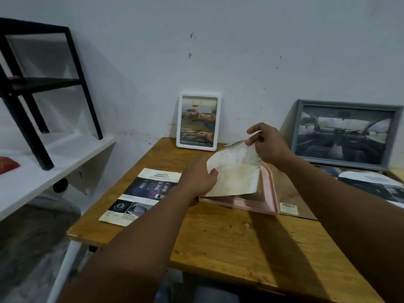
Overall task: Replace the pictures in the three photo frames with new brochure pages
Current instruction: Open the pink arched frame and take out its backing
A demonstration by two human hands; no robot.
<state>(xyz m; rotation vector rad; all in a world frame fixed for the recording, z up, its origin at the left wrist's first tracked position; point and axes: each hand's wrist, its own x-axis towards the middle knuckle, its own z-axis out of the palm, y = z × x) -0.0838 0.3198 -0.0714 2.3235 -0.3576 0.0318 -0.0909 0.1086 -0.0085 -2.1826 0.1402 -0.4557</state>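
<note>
A pink photo frame [266, 189] lies face down in the middle of the wooden table [229, 241]. Over it I hold a yellowed old picture sheet [236, 171], its blank back toward me. My left hand [199, 176] grips the sheet's lower left edge and my right hand [266, 141] pinches its top right corner. A brochure page headed "SAFETY" [140, 195] lies flat to the left. A white frame [198, 121] with car pictures leans on the wall behind. A grey frame [345, 134] showing a car interior leans at the right.
More brochure pages [371, 184] lie at the table's right, in front of the grey frame. A brown backing board [290, 193] lies right of the pink frame. A white shelf [43, 171] with a black rack [32, 88] and a red object [8, 166] stands left.
</note>
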